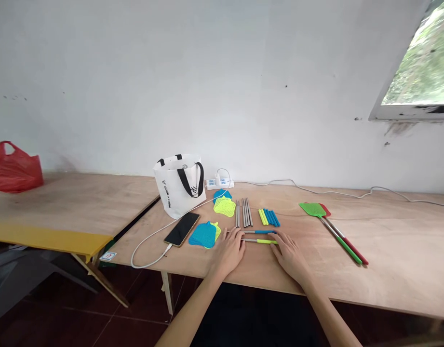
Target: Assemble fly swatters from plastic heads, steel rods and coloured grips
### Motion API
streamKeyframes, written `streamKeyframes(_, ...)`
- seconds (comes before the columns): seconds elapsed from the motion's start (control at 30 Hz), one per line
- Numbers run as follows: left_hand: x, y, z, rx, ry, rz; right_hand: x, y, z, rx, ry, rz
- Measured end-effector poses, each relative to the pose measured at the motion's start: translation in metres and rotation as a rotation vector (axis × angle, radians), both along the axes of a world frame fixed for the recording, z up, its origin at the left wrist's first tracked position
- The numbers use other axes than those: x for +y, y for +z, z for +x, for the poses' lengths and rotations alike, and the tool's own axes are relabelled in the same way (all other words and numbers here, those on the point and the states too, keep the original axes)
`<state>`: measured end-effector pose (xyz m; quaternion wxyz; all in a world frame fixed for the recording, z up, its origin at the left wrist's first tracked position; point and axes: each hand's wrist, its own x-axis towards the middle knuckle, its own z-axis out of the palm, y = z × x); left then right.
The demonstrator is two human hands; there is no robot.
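Far to the left of the left hand [231, 250] there's a red bag [17, 169], handle up, contents hidden. Closer in, beyond that hand and to its left, here's a white bag [180, 190], upright, mouth gaping, black handles, its inside too shadowed to read. The phone [181, 229] lies dark-screened to the hand's left, cable [168, 249] plugged in. Right beside the hand, a blue head [203, 235] overlaps a yellow one; another such pair lies farther out.

Now the left hand itself: palm down, fingers lightly bent over the bare metal ends of two rods; whether it's gripping, I can't tell. Straight beyond it, steel tubes [244, 214] point away from the person.

And the rods, between the hands! The blue rod [265, 232] lies just beyond the yellow rod [267, 241], nearly parallel, long axes running left to right, shiny metal at the left hand, coloured grips toward the right hand [289, 254]. That hand is palm down too, fingers stretched over the grip ends, its hold unclear. Beyond it, slightly left, loose grips [271, 218], yellow then blue. Well right of it, green and red swatters [313, 209] slant across the surface [395, 246], heads away.
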<state>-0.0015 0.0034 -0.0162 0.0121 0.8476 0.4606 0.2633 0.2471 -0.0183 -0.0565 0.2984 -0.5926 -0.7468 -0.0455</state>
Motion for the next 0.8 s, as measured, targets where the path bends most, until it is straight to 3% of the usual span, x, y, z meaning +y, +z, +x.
streamKeyframes(0.13, 0.0, -0.001, 0.001, 0.029, 0.001, 0.019, -0.002, 0.001, -0.004, -0.032, -0.022, 0.041)
streamKeyframes(0.27, 0.001, 0.001, 0.001, 0.012, 0.091, 0.068, -0.001, 0.003, 0.0, 0.008, -0.045, 0.082)
streamKeyframes(0.4, 0.0, 0.006, 0.001, -0.06, 0.158, -0.015, 0.0, 0.004, 0.003, 0.029, -0.129, 0.107)
streamKeyframes(0.6, -0.005, 0.014, 0.003, -0.051, -0.064, -0.248, -0.006, 0.012, -0.006, -0.001, -0.051, -0.043)
streamKeyframes(0.8, -0.002, 0.01, 0.004, -0.093, -0.095, -0.269, -0.009, 0.016, -0.008, -0.033, -0.033, -0.055)
